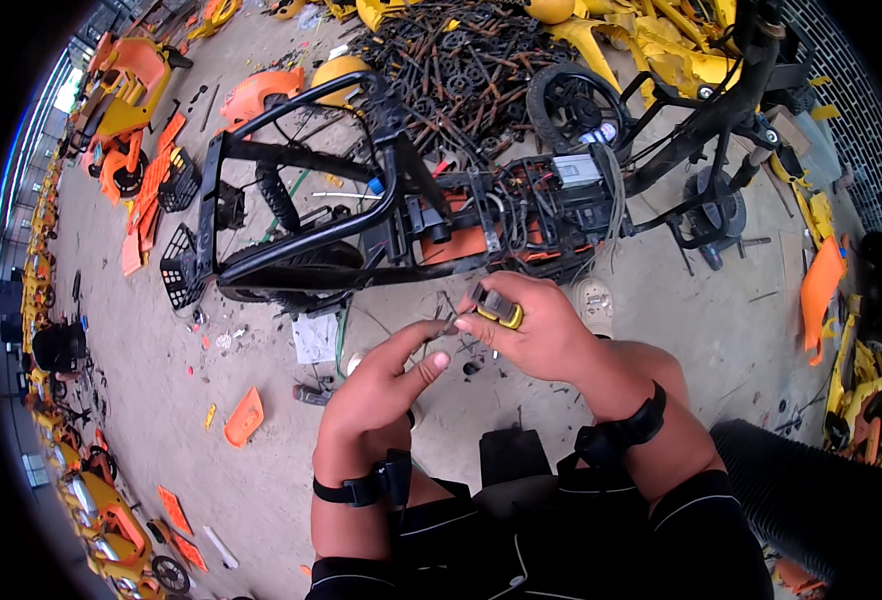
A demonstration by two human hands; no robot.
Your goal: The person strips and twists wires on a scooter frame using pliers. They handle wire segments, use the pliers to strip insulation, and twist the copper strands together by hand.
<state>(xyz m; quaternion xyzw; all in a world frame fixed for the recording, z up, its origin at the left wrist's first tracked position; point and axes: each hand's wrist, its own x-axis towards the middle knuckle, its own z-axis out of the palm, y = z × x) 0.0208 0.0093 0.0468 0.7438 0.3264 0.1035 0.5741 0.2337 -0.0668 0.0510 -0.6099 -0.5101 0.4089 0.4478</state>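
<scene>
Close under the frame, my right hand (536,340) grips a small yellow-and-black tool (499,308) with a grey metal part. My left hand (381,385) reaches toward it, index finger at a small dark piece (449,327) by my right thumb, its own thumb held apart; whether it touches that piece firmly I cannot tell. A black scooter frame (306,258) lies across the floor beyond both hands, with wiring, an orange panel (456,243) and a silver box (576,170) on it.
A pile of rusty metal parts (431,80) and yellow panels (681,50) lies behind the frame. Yellow scooters (96,515) line the left. An orange tray (244,418) is on the concrete floor (181,350); a black corrugated object (776,505) is at my right.
</scene>
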